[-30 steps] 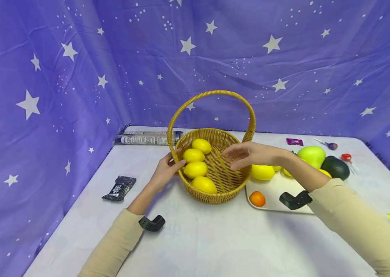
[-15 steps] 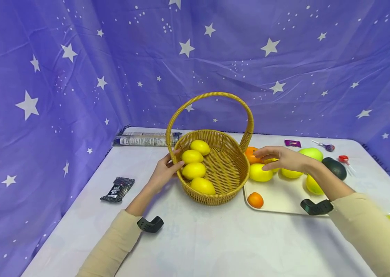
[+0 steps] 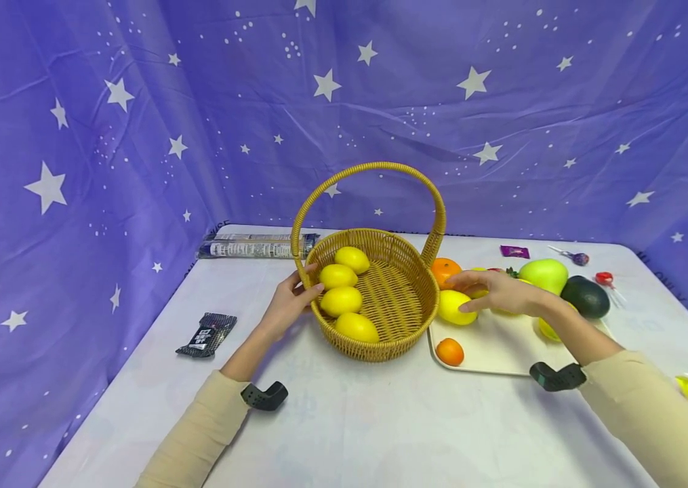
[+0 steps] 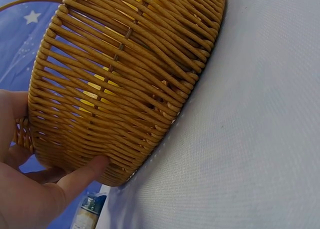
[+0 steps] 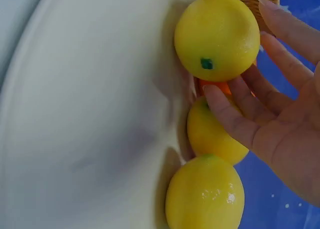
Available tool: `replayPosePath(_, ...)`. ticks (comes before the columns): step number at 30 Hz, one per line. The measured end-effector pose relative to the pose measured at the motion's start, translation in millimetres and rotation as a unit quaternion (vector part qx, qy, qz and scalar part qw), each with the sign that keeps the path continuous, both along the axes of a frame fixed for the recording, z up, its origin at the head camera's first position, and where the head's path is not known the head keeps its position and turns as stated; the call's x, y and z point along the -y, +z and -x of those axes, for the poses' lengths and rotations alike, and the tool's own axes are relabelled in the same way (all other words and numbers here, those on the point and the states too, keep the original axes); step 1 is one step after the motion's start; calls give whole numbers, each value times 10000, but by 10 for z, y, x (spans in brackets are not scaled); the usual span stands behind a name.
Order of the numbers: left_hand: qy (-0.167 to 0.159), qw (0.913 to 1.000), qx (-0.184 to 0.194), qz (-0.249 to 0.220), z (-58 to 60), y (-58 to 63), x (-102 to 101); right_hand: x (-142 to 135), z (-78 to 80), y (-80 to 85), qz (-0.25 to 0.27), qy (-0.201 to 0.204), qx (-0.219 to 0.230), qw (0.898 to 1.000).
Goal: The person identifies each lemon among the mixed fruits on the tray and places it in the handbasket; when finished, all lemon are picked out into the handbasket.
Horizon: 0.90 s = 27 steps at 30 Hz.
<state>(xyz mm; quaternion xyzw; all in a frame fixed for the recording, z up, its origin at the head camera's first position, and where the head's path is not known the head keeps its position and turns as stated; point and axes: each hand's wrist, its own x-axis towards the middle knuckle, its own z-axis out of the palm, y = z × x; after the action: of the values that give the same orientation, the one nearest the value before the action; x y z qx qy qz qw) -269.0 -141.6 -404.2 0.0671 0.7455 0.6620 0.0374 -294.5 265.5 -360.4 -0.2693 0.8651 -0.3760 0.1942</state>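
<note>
A round wicker basket (image 3: 395, 298) with a tall hoop handle stands on the table, several yellow lemons (image 3: 342, 301) along its left side. At its left rim, my left hand (image 3: 289, 301) grips the wicker; in the left wrist view the fingers (image 4: 82, 176) lie against the outside wall. My right hand (image 3: 496, 291) is over the tray, thumb and fingers spread around the right end of a lemon (image 3: 453, 308) beside the basket. In the right wrist view this lemon (image 5: 217, 36) sits right at the fingertips, with two more lemons below it.
The cream tray (image 3: 496, 359) bears a small orange fruit (image 3: 450, 352), a larger orange (image 3: 444, 272), a green fruit (image 3: 543, 274) and more lemons. An avocado (image 3: 586, 297), lollipops (image 3: 577, 258) and a purple candy (image 3: 514, 251) lie beyond. A black packet (image 3: 207, 335) lies left.
My right hand has moved from over the basket to the right and down to the lemon on the tray, which has turned slightly. My left hand stays on the basket rim.
</note>
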Motion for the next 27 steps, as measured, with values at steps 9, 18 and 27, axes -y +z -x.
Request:
replayPosePath(9,-4,10000,35,-65,-10,-27,3,74,-48,-90,-173,-104,512,9985)
replayPosePath(18,-53,10000,21,-56,-8,-44,0,24,-73,-71,-48,-322,765,9965)
replayPosePath(27,-45,10000,-77,15,-2,-14,4,-98,-83,368,89,-501,283,9983)
